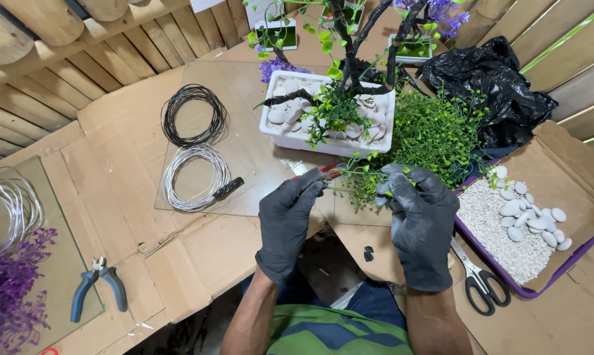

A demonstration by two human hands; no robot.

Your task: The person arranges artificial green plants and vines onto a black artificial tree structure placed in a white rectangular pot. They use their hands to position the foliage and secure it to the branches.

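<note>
Left hand (287,220) pinching red-handled cutter (324,173) closed, right hand (419,217) gripping green sprig (366,179), steadying stem for me beside white planter (326,118).

Coiled black wire (194,114) and coiled silver wire (196,177) lie left of centre; blue-handled pliers (98,284) lower left; black-handled scissors (479,277) lower right; crumpled black plastic bag (501,85) upper right.

Cardboard-covered table (132,131) w/ wire coils (193,115), blue pliers (98,287), scissors (479,279), white planter (326,125), pebble tray (507,276).
</note>
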